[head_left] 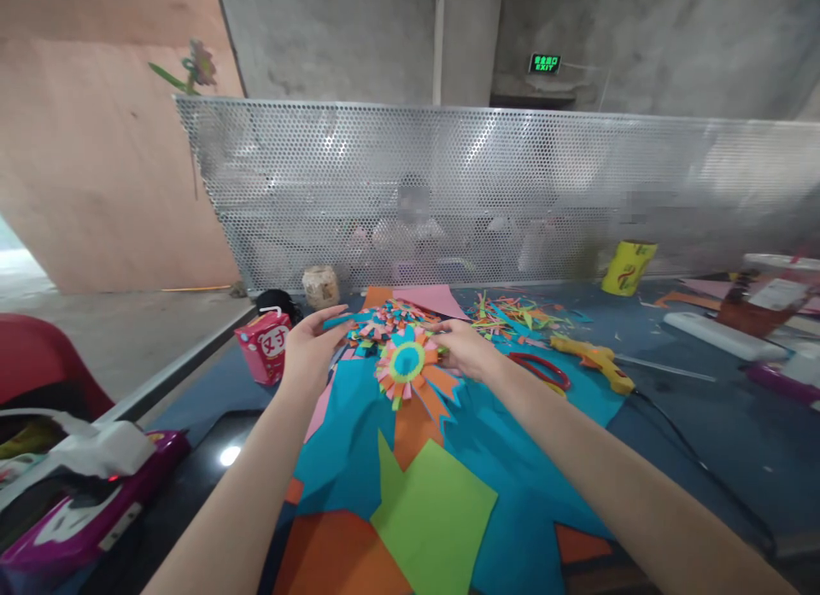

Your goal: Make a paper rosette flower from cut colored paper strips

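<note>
A felt-like rosette (407,364) with a teal centre, a lime ring and a fringe of orange, pink, teal and lime shows in the middle of the head view. Orange and teal ribbon tails hang from its lower right. My right hand (462,347) grips its right edge, fingertips partly hidden behind it. To the left, my left hand (315,343) is apart from the rosette, its fingers stretched out by a heap of small fringed pieces (390,315). Below lie a teal sheet (346,441), an orange piece (339,557) and a lime sheet (442,514).
Red-handled scissors (544,369) and a yellow glue gun (595,360) with a cord lie right, near colourful scraps (512,315). A pink drink carton (264,347), a dark tablet-like device (218,454) and a purple power strip (154,458) are left. A perforated metal screen (359,168) stands behind.
</note>
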The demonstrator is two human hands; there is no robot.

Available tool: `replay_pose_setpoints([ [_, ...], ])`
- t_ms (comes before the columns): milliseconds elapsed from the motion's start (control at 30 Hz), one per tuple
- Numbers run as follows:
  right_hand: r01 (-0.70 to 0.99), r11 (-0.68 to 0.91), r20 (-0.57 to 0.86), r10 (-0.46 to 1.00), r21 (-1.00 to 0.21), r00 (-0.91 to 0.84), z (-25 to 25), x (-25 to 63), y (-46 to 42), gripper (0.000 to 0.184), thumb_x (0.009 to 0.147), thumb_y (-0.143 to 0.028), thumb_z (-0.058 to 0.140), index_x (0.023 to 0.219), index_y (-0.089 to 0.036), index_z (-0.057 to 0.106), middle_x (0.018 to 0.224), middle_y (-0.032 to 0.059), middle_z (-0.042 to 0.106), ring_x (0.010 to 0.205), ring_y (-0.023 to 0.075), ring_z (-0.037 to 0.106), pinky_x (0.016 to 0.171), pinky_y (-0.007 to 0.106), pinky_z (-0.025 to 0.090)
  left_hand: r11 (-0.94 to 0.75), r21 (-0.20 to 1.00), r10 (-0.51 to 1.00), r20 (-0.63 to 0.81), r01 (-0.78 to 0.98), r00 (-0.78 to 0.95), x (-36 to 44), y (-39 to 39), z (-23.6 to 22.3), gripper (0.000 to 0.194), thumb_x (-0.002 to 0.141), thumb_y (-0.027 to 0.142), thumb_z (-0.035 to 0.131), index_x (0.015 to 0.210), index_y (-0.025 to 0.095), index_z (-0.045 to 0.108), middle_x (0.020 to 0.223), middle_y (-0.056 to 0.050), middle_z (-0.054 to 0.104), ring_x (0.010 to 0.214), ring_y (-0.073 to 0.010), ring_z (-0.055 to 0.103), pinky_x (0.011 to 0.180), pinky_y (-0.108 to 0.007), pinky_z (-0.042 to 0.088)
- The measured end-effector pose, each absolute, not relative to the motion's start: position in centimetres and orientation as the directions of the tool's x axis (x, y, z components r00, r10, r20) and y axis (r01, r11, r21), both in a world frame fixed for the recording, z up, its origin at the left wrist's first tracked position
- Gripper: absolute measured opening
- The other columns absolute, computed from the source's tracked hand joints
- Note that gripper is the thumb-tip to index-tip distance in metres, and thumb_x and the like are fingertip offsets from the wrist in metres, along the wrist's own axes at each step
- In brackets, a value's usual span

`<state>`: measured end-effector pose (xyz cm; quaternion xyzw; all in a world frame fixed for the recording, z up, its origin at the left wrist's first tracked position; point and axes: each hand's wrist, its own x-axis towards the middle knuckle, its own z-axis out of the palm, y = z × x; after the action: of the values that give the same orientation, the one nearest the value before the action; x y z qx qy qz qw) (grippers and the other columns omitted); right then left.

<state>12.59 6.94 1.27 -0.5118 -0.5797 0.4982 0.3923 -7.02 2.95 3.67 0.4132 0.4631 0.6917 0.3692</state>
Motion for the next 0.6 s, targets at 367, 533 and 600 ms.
replay_pose_setpoints([
  [367,-0.193,-0.196,-0.152,0.963,-0.961,-0.223,0.8,15.9,6.4,0.015,0.061,-0.004,0.06,0.06,-0.015,0.05,0.055,-0.0034,0.057,0.054,0.01,0.057,0.061,0.027,0.049,-0.241,0.945,0.927,0.158,-0.219,-0.34,-6.8,3.5,2.6,0.039,0.044,0.018,0.075,0.08,0.012,0.06,0.062,-0.002,0.063,0.059,-0.0135,0.061,0.054,-0.023,0.048],
  [533,-0.217,-0.192,-0.122,0.947,-0.957,-0.297,1.5,17.6,5.3,0.026,0.055,-0.012,0.067,0.077,-0.02,0.055,0.068,-0.0025,0.063,0.067,0.0153,0.061,0.06,0.031,0.049,-0.237,0.967,0.92,0.194,-0.089,-0.339,-6.0,3.1,2.8,0.038,0.046,0.023,0.075,0.08,0.013,0.061,0.078,-0.005,0.065,0.064,-0.0139,0.061,0.058,-0.024,0.049],
  [600,-0.225,-0.181,-0.1,0.938,-0.957,-0.332,1.6,18.0,4.8,0.032,0.056,-0.013,0.068,0.083,-0.021,0.055,0.074,-0.0016,0.064,0.071,0.0164,0.062,0.063,0.032,0.05,-0.247,0.966,0.921,0.209,-0.078,-0.329,-5.5,2.9,2.9,0.037,0.047,0.024,0.074,0.08,0.012,0.06,0.083,-0.006,0.064,0.066,-0.0147,0.061,0.059,-0.025,0.05],
])
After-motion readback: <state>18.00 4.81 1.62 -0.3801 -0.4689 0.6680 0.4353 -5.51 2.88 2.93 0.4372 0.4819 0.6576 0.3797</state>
